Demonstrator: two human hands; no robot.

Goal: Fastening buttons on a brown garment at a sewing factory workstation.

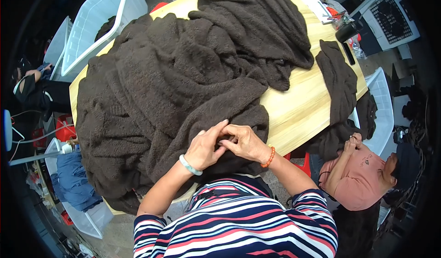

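Note:
A big heap of dark brown fleecy fabric (pixel 151 79) covers most of the wooden table. Over its near edge, in front of my body, my two hands meet. My left hand (pixel 205 145), with a pale bangle at the wrist, has its fingers bent toward the right hand's fingertips. Curled in a pinch, my right hand (pixel 245 143) has an orange beaded bracelet behind it. Whatever lies between the fingertips is too small or hidden to make out. Brown fabric lies directly beneath both hands.
The pale wooden table (pixel 294 111) shows at right, with a strip of brown fabric (pixel 337 83) hanging off it. White plastic bins (pixel 121 10) stand around. A person in a pink top (pixel 358 180) sits at right. A dark cup (pixel 349 30) stands at the far right corner.

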